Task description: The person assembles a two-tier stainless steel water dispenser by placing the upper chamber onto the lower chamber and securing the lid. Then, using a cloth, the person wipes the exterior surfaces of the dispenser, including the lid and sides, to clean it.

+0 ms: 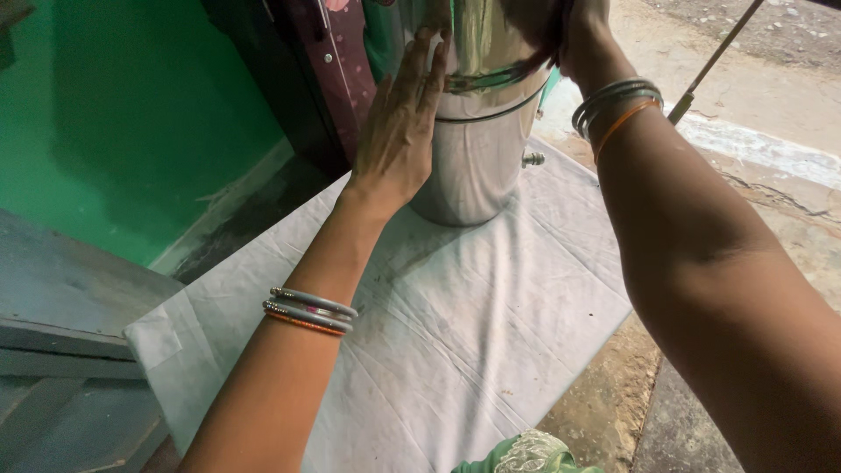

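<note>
Head view: steel drum (477,166) stood on cloth-covered surface (455,333), left hand (399,131) spread flat against its side, right hand (583,39) gripping upper section, grip unclear; loose cloth risked sliding, tipping drum.

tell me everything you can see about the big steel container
The container is a shiny steel cylinder standing upright on a white cloth, with a banded seam partway up and a small spout on its right side. Its top runs out of view. The left hand lies flat against its side; the right hand grips higher up.
</note>
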